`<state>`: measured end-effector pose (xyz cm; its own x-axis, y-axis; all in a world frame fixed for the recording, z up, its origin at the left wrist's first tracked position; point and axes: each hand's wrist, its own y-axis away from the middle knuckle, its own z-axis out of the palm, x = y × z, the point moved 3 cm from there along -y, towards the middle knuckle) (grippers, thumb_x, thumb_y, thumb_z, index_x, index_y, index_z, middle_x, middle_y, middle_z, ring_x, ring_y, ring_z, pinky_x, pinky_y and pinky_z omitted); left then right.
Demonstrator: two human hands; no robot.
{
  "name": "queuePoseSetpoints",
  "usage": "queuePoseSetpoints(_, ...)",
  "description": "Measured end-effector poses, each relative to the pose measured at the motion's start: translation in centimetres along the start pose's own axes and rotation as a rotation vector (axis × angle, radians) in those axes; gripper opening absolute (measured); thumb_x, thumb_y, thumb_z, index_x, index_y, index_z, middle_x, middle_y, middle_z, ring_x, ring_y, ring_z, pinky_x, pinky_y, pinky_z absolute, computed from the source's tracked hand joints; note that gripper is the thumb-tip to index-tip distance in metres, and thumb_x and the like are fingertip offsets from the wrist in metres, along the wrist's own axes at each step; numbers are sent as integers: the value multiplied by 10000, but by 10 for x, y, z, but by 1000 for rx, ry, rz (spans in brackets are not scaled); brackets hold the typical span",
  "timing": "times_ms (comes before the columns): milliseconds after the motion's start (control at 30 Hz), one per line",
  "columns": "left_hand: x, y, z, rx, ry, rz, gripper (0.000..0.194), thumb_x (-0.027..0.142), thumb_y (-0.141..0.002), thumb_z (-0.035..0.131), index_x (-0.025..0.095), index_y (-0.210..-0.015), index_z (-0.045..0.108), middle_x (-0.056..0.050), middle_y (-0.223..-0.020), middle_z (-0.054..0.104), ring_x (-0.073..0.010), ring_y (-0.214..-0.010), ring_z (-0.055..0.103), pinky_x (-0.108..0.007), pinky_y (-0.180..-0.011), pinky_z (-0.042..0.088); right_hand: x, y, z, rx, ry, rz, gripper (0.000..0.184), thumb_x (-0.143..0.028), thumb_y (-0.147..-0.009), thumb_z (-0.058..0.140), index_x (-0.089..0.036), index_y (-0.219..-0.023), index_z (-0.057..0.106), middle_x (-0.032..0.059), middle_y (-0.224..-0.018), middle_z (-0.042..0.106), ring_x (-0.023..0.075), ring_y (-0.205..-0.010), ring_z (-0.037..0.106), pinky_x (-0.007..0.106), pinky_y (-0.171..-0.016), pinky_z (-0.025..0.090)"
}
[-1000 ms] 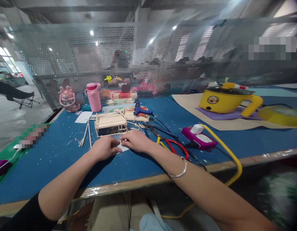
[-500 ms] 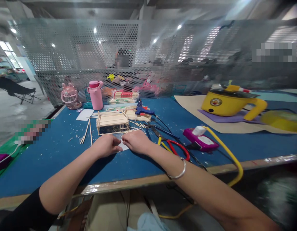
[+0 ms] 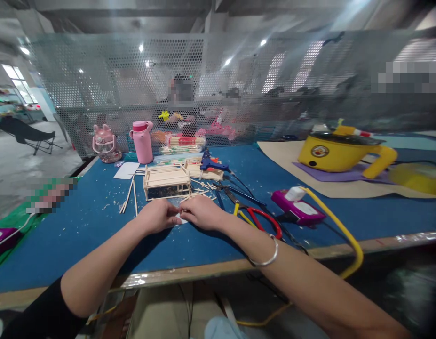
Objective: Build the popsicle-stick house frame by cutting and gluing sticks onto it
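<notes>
Both my hands meet at the middle of the blue table, over a small piece of white paper (image 3: 183, 221). My left hand (image 3: 158, 216) is closed, its thumb and fingers pinching the paper's left side. My right hand (image 3: 202, 213), also closed, has its curled fingers at the paper's right side. The hands hide most of the paper. Just beyond them stands a small frame of wooden sticks (image 3: 167, 177), with loose sticks (image 3: 128, 197) to its left. Pliers with red and yellow handles (image 3: 263, 221) lie beside my right wrist.
A blue glue gun (image 3: 214, 165) lies behind the stick frame. A pink bottle (image 3: 143, 146) and a clear pink jug (image 3: 105, 146) stand at the back left. To the right are a purple power socket (image 3: 298, 209) with a yellow cable and a yellow electric pot (image 3: 334, 153).
My fingers have drawn slightly closer together over the paper, and less of it shows. The whole view has shifted a little; the table things stay in place.
</notes>
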<state>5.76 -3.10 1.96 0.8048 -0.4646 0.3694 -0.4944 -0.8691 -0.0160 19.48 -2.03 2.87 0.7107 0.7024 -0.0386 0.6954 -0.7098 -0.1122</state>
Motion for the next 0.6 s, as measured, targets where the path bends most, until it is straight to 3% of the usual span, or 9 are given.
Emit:
queuePoseSetpoints(333,-2,-1,1,-19,4,-11,340,484,-736,519,205,-818,696,12,-529,520,-100,-481,364,-214,-476,236,1,-1,-1,14,22,53,244,-300,-842,456,-205,-862,680,79,-848,698,196,-788,617,254,-604,332)
queuePoseSetpoints(600,0,-1,0,-36,-12,-24,315,465,-736,520,206,-801,686,8,-547,533,-108,-497,391,-216,-488,251,-2,-1,-3,-8,40,10,241,-291,-842,456,-202,-873,678,79,-861,699,190,-792,616,251,-612,334)
